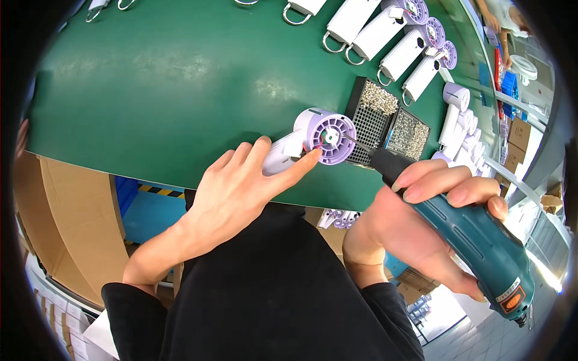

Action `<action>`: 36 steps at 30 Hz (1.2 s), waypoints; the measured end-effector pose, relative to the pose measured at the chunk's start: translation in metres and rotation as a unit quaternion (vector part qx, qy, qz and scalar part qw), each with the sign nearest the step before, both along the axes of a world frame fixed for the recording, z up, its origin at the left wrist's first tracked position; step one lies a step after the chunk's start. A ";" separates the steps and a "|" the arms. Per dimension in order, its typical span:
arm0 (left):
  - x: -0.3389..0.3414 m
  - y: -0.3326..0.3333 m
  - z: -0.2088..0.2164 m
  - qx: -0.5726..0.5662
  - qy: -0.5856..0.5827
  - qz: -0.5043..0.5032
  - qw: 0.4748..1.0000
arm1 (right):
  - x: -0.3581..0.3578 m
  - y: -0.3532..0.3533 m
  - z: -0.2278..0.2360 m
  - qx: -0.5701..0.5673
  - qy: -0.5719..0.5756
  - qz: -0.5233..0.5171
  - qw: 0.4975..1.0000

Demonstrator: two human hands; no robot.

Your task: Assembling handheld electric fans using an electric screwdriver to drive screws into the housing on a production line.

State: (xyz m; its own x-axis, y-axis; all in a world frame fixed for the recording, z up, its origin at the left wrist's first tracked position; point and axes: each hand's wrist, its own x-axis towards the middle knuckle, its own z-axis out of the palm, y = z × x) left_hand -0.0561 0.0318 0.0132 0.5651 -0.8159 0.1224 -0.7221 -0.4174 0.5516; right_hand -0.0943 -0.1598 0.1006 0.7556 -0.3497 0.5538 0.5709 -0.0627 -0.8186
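Note:
A small handheld fan (306,124) with a white handle and a lilac round head lies at the table's near edge. Spokes, a white hub and a red wire show inside its open head. My left hand (232,183) is closed over the handle, one fingertip against the head's rim. In my right hand (415,231) is a teal electric screwdriver (472,237), its black nose pointing left. The thin bit reaches over the right side of the fan head; whether it touches anything inside cannot be made out.
Beside the fan head stand two black screw trays (371,123) with small silver screws. Several white fan bodies (385,36) with ring loops line the far right of the green table (168,102). More fan parts (460,129) are piled at right. A cardboard box (78,222) stands below left.

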 end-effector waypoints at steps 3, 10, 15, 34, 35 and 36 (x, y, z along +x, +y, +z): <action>0.000 0.000 -0.002 -0.015 0.024 0.001 1.000 | 0.002 0.009 -0.002 0.015 -0.011 -0.007 1.000; 0.007 0.001 0.006 -0.050 0.144 0.022 0.988 | 0.015 0.017 -0.010 0.007 -0.031 0.009 0.999; 0.009 0.003 0.008 -0.047 0.178 0.028 0.983 | 0.023 0.020 -0.019 0.011 -0.034 0.032 0.999; 0.009 0.002 0.007 -0.049 0.187 0.031 0.981 | 0.023 0.017 -0.024 -0.002 -0.026 0.063 0.998; 0.008 0.002 0.007 -0.044 0.187 0.030 0.981 | 0.023 0.017 -0.022 -0.003 -0.028 0.056 0.998; 0.008 0.002 0.007 -0.044 0.186 0.030 0.981 | 0.022 0.018 -0.020 -0.005 -0.030 0.049 0.998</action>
State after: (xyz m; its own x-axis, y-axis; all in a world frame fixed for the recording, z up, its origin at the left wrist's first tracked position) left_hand -0.0483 0.0338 0.0205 0.6315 -0.7747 -0.0331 -0.4384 -0.3919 0.8088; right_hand -0.0718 -0.1416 0.0808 0.7517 -0.2701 0.6016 0.6221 -0.0123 -0.7829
